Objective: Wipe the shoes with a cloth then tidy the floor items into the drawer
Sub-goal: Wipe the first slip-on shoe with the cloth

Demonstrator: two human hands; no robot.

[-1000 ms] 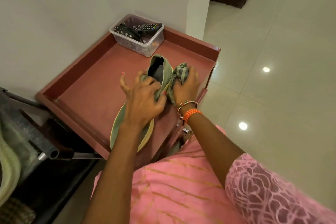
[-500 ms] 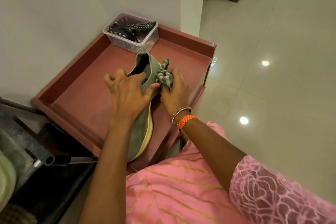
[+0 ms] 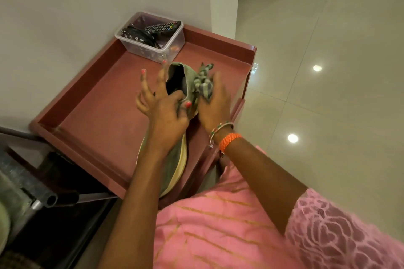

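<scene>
The left hand (image 3: 166, 116) sits at the centre of the frame on a green shoe (image 3: 175, 159). Its thumb hooks over the edge of the shoe's opening and pinches the upper, while the other fingers (image 3: 143, 85) are spread and lifted, pointing toward the upper left. The right hand (image 3: 215, 105), just to the right of it, grips a bunched grey-and-green striped cloth (image 3: 203, 85) and presses it against the outer side of the shoe near the collar; a tuft of cloth sticks up above the fingers. An orange thread band (image 3: 229, 140) and thin beaded bangles (image 3: 220, 128) circle the right wrist.

The shoe lies on its side, its dark opening toward the top of the frame and its toe toward the bottom, with a pale yellow sole edge showing along the lower right. It rests on a reddish-brown table (image 3: 91, 113) with a raised rim all round, which fills the middle of the picture.

In the upper corner of the table, against the grey wall (image 3: 87, 6), stands a clear plastic box (image 3: 175, 43) holding a black remote control (image 3: 162, 27) and a dark patterned item I cannot identify. Glossy pale floor tiles (image 3: 328, 72) fill the right side. A pink garment with gold lines (image 3: 218, 231) covers the bottom of the frame, and a dark metal frame (image 3: 43, 196) shows at the lower left.
</scene>
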